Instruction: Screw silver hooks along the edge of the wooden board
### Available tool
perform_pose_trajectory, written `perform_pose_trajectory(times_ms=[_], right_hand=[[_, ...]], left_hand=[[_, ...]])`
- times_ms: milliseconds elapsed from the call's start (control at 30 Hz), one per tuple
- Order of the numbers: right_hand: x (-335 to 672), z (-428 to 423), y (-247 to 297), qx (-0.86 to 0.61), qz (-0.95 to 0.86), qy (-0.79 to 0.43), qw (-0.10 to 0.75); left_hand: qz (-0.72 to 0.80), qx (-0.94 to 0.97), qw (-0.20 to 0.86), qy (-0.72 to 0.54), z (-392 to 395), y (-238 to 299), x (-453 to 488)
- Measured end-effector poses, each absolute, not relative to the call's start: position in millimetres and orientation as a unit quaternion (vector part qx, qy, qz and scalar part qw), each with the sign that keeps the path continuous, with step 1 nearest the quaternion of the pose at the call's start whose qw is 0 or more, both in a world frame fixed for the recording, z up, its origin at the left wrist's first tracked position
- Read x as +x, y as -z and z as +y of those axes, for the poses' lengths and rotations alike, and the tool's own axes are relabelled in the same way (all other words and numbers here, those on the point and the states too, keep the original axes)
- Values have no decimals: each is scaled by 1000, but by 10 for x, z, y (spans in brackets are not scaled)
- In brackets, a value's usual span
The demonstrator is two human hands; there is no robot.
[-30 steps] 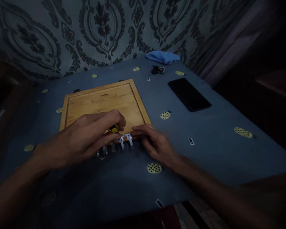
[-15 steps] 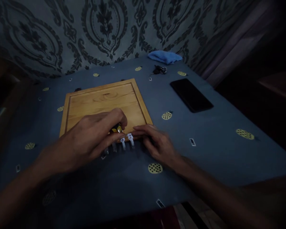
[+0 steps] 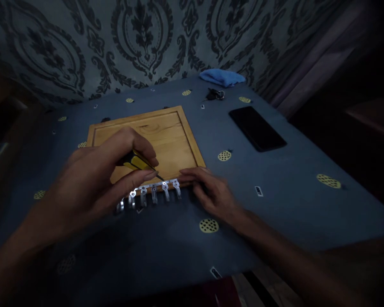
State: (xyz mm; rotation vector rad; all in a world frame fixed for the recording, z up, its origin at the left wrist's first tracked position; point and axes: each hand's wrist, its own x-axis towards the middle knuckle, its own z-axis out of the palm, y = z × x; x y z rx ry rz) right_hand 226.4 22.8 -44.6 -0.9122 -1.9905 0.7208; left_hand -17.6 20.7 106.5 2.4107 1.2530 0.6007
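My left hand point(image 3: 96, 179) is closed round a small screwdriver point(image 3: 137, 162) with a yellow and black handle, its tip pointing down towards a row of metal hooks point(image 3: 153, 192). The hook strip lies along the near edge of a wooden board point(image 3: 166, 132) on the blue cloth. My right hand point(image 3: 208, 192) rests on the cloth at the strip's right end, fingers pressed against the strip and the board's corner.
A black phone point(image 3: 257, 128) lies to the right of the board. A blue folded cloth point(image 3: 222, 77) and a bunch of keys point(image 3: 215, 94) sit at the back by the patterned wall. The table's right edge point(image 3: 365, 183) drops into darkness.
My left hand has lifted and drawn back to the left with the screwdriver, which uncovers more of the hook strip. My right hand has stayed put.
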Motion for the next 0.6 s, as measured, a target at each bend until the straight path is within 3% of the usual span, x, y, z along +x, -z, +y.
perform_pose_trajectory(times_ms=[100,600], right_hand=[[2266,229,453,-358,-790,-283,410],[2254,223,440,-371,-780,-299,404]], left_hand=[[446,861,128,-207,197,-1071,-169],[411,880,158,-179,189,-878,-163]])
